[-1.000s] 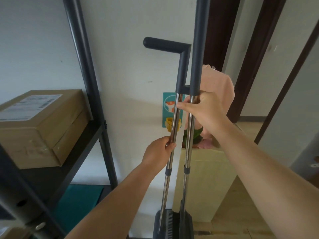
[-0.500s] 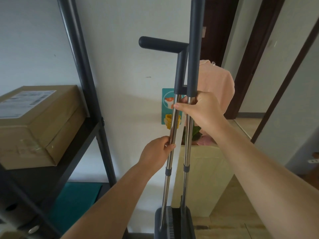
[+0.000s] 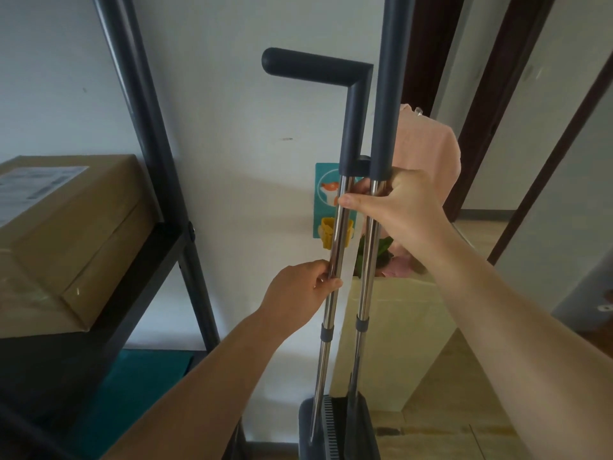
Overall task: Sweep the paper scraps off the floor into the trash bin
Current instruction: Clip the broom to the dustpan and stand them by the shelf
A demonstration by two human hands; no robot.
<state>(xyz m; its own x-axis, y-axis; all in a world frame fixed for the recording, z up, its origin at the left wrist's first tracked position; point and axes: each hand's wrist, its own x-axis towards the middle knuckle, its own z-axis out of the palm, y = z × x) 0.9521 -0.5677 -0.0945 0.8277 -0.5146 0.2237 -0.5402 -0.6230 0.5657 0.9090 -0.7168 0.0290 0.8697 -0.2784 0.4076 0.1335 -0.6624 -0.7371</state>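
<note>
A broom and a dustpan stand upright together against the white wall. The dustpan pole (image 3: pixel 331 293) is steel with a bent dark grey handle (image 3: pixel 355 104) on top. The broom pole (image 3: pixel 368 277) rises beside it into a straight dark grip (image 3: pixel 388 88). My left hand (image 3: pixel 302 287) grips the dustpan pole at mid height. My right hand (image 3: pixel 398 207) holds the broom pole just under the dark grips, thumb across both poles. The dark dustpan body (image 3: pixel 335 429) sits at the floor. No paper scraps or trash bin are in view.
A black metal shelf (image 3: pixel 159 200) stands at the left with a cardboard box (image 3: pixel 66 234) on it. A pale yellow box (image 3: pixel 394 333) with a pink cloth (image 3: pixel 428 151) stands behind the poles. A doorway with dark frames (image 3: pixel 497 94) opens at the right.
The view has drifted slightly and both poles have shifted a little with my hands. My grips on the two poles look the same.
</note>
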